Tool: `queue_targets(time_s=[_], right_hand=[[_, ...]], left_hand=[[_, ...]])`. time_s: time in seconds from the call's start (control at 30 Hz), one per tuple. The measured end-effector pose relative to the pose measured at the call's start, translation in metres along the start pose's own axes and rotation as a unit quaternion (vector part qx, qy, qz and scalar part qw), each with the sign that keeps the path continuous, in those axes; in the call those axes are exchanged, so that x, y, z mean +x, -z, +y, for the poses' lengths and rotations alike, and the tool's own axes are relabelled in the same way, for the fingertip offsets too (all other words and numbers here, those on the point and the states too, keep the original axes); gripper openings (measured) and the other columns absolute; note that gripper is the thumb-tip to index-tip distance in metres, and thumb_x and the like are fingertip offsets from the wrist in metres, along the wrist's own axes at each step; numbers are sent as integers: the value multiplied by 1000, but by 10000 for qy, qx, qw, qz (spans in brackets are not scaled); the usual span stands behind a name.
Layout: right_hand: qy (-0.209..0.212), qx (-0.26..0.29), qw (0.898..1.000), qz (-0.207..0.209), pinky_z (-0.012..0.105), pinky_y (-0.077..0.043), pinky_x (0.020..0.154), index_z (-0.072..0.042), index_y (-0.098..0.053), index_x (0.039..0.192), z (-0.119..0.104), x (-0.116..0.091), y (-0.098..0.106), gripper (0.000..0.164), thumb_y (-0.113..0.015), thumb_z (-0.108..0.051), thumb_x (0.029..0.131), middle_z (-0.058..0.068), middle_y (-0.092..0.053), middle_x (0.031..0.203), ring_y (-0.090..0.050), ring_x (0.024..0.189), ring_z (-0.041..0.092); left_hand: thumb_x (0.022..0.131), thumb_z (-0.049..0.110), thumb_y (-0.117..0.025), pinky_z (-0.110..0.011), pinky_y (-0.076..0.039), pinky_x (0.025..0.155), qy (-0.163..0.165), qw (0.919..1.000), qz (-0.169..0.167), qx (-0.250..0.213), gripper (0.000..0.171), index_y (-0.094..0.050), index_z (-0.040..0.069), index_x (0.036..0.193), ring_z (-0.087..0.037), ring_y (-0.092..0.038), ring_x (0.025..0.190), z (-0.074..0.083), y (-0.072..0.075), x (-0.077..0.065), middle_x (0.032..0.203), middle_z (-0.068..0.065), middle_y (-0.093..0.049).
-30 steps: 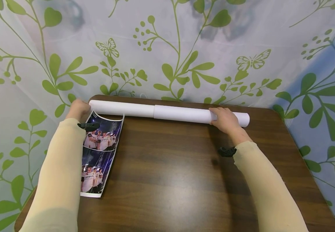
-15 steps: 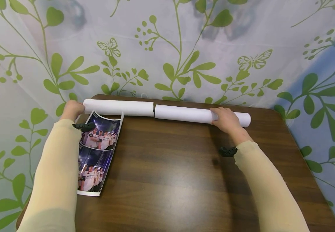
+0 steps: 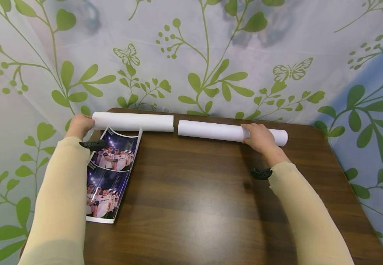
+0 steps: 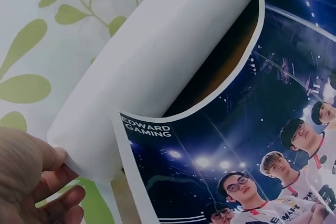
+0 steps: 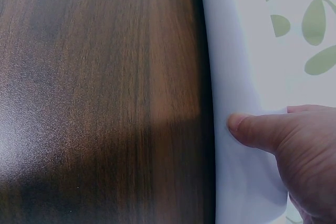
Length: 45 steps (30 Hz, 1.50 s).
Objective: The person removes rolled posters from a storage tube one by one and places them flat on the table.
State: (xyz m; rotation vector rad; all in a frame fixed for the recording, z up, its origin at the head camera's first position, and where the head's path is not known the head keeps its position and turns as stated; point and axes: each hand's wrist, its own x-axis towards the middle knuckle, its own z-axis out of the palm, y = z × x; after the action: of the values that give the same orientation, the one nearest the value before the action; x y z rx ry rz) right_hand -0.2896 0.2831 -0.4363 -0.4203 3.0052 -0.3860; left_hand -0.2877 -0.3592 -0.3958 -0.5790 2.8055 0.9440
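Note:
Two white paper rolls lie end to end along the table's back edge, with a narrow gap between them. My left hand [image 3: 80, 125] pinches the outer end of the left paper roll [image 3: 133, 122]; in the left wrist view, thumb and fingertips meet at its rim. My right hand [image 3: 260, 138] grips the right paper roll [image 3: 209, 130] near its right end, and the thumb lies across the top in the right wrist view. Just below the left roll are glossy printed posters [image 4: 210, 145] of a team in white jerseys, their upper edge curling up. My left forearm partly hides them.
Brown wood-grain table [image 3: 191, 191] spreads in front of both arms. A curtain [image 3: 165, 55] with green leaves and butterflies hangs right behind its back edge. Black wrist straps [image 3: 262, 173] sit below the sleeves.
My left hand has moved left with the left roll, so the ends that met or overlapped now stand apart. The right hand and its roll stay nearly still.

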Motion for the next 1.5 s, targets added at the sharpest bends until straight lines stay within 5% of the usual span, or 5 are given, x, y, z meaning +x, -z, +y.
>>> queue_targets(time_s=[0.3, 0.93, 1.17, 1.3, 1.5], right_hand=[[42, -34, 10000, 43, 60, -33, 110, -5, -49, 151, 0, 0, 0, 67, -77, -17, 91, 24, -50, 148, -43, 134, 49], [49, 38, 10000, 16, 61, -34, 108, -5, -48, 151, 1, 0, 0, 67, -77, -17, 92, 25, -50, 148, -42, 133, 51], [63, 36, 10000, 45, 61, -34, 109, -5, -48, 151, 2, 0, -1, 67, -77, -17, 92, 25, -49, 148, -42, 133, 51], [64, 44, 10000, 63, 61, -33, 109, -5, -49, 151, 2, 0, -1, 67, -77, -17, 91, 25, -49, 148, -41, 134, 50], [62, 12, 10000, 42, 61, -33, 110, -5, -48, 151, 2, -1, 0, 67, -77, -17, 92, 25, -49, 149, -41, 134, 50]], left_hand=[[102, 19, -37, -53, -39, 103, 60, 9987, -197, -473, 56, -41, -14, 146, -48, -36, 132, -3, 6, 3, 149, -40, -34], [107, 34, -52, -49, -33, 116, -121, 9834, -437, -1758, 69, -27, -3, 159, -44, -37, 141, -5, 7, 8, 162, -29, -23], [107, 34, -53, -32, -43, 109, -151, 9697, -468, -2394, 69, -25, 3, 161, -24, -49, 129, 4, 6, 11, 162, -19, -29], [106, 31, -57, -18, -50, 88, -235, 9565, -474, -2868, 66, -32, 4, 160, -4, -57, 98, 7, 6, 10, 135, -5, -53], [103, 20, -64, -18, -50, 80, -475, 9275, -652, -3651, 26, -56, 14, 127, -3, -60, 89, 9, 10, 7, 103, 12, -59]])
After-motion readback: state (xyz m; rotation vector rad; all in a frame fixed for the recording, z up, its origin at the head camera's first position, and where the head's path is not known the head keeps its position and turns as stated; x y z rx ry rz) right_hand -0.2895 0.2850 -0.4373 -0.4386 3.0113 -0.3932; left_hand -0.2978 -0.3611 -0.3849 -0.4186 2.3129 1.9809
